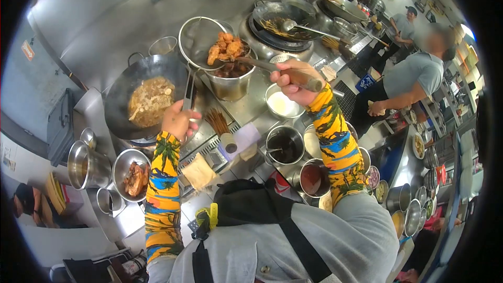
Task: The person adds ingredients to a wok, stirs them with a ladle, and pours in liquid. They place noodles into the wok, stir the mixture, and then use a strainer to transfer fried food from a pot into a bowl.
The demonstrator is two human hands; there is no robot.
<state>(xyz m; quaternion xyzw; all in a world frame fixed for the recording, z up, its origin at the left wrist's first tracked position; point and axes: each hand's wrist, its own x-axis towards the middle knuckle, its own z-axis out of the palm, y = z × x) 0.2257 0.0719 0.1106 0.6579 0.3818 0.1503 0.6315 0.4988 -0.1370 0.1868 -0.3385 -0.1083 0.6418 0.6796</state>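
Note:
My left hand (179,121) is closed around the metal handle of a round strainer (189,27), which is tilted over the rim of a metal pot (229,90). My right hand (297,81) grips a wooden-handled utensil (305,79) reaching left to the same pot. Its head is hidden by a heap of browned fried pieces (228,48) above the pot's mouth, overlapping the strainer's right side. Darker pieces show lower in the pot. Left of my left hand, a large wok (116,106) holds a brown, saucy dish (152,99).
Behind the pot stands another wok (309,34) with a ladle (289,25) in it. A bamboo brush (217,123), sauce pots (284,145) and a bowl with browned meat (136,179) sit nearer me. Two people (414,73) stand at right; another person (32,202) is at far left.

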